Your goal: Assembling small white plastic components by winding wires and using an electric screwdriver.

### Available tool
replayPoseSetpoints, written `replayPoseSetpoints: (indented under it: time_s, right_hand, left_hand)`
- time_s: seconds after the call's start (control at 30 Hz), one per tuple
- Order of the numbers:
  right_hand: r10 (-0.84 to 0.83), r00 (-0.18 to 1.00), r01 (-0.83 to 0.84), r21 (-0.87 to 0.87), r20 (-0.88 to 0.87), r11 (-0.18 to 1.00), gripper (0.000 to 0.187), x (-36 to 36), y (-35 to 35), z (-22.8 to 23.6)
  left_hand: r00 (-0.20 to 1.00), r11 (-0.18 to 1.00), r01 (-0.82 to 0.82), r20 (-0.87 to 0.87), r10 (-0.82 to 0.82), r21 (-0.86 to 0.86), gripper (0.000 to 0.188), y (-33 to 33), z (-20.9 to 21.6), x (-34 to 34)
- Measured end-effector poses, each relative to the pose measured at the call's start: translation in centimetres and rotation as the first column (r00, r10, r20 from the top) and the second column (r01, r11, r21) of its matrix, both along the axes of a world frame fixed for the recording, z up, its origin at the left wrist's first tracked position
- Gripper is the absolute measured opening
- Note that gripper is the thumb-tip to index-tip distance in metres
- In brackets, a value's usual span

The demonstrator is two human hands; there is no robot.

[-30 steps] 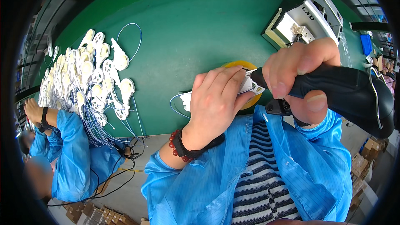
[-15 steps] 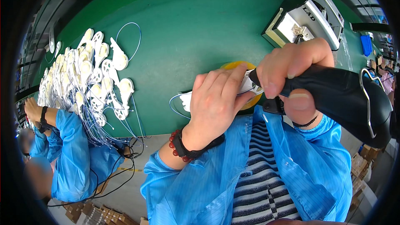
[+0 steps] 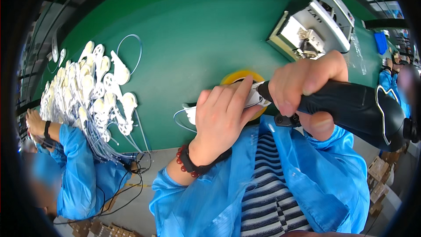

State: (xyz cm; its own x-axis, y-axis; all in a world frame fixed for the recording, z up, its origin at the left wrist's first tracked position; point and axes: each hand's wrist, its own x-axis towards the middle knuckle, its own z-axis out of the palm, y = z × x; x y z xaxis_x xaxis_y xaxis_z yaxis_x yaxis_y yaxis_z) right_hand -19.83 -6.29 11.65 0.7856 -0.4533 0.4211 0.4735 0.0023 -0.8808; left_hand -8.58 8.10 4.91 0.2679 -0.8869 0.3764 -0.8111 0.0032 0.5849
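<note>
Under my left hand [image 3: 221, 116] lies a white plastic part [image 3: 190, 113], its thin pale-blue cable [image 3: 179, 126] looping out on the left. My left fingers press over the part and hold it on a round yellow fixture [image 3: 228, 78], which is mostly covered. Gripped in my right hand [image 3: 309, 85] is a black electric screwdriver [image 3: 353, 105] with a wire hanging loop. Its front end meets the right end of the white part, just beside my left fingertips. The bit and any screw cannot be made out.
At the left lies a heap of similar white parts [image 3: 87, 81] with trailing cables [image 3: 98, 136]. A co-worker's blue sleeve [image 3: 76, 149] is beside it. A silver-and-black screw feeder [image 3: 331, 24] stands at the back right, with a blue bin [image 3: 380, 43] beyond. Another person [image 3: 388, 79] appears far right.
The view has shifted slightly. Both hands stay on the part and the screwdriver, whose body now lies a little more level. A person in blue has come into view at the far right.
</note>
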Motion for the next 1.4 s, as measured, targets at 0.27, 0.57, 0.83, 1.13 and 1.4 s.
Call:
replayPoseSetpoints:
  time_s: [0.27, 0.57, 0.83, 1.13, 1.4]
  right_hand:
    - [-0.180, 0.958, 0.218, -0.154, 0.224, 0.964, 0.045, -5.9, -6.0, 3.6]
    - [-0.446, 0.879, 0.465, -0.093, 0.170, 0.881, 0.019, -5.3, -7.6, 0.0]
    - [-0.460, 0.875, 0.471, -0.051, 0.149, 0.881, 0.016, -4.8, -8.0, -0.7]
    - [-0.457, 0.876, 0.471, -0.067, 0.155, 0.879, 0.017, -4.6, -7.9, -0.9]
    - [-0.466, 0.876, 0.477, -0.081, 0.127, 0.875, 0.019, -4.2, -7.6, -0.6]
  left_hand:
    - [1.000, 0.999, -0.001, -0.022, 0.002, 0.040, 0.057, -0.8, 0.1, 0.3]
    - [1.000, 1.000, 0.005, -0.001, -0.005, 0.013, 0.053, -1.0, 0.0, 0.1]
    - [1.000, 1.000, 0.005, -0.008, -0.005, 0.019, 0.051, -0.8, 0.1, 0.2]
    - [1.000, 1.000, 0.005, -0.006, -0.005, 0.026, 0.051, -0.9, 0.0, 0.2]
    - [1.000, 1.000, 0.005, -0.002, -0.005, 0.026, 0.051, -0.9, 0.0, 0.2]
